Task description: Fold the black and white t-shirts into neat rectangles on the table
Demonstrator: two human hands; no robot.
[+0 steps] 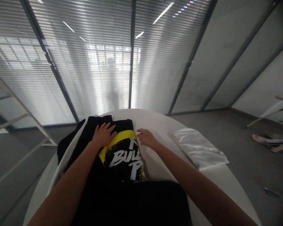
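Observation:
A black T-shirt (116, 153) with a yellow band and white lettering lies folded on the white round table (153, 121). My left hand (102, 135) rests flat on its dark upper part, fingers spread. Just off the shirt's right edge is my right hand (146, 138); its fingers are slightly bent and apart, with nothing seen in them. More black cloth (69, 139) is bunched at the left, with a white strip between it and the shirt. The near end of the shirt merges with a dark area at the bottom, so its edge there cannot be made out.
A flat, shiny clear plastic packet (199, 147) lies on the table's right side. A white metal frame (25, 113) stands on the floor at the left. Glass panels with blinds (108, 78) rise behind the table. Blurred items (271, 139) lie on the floor at right.

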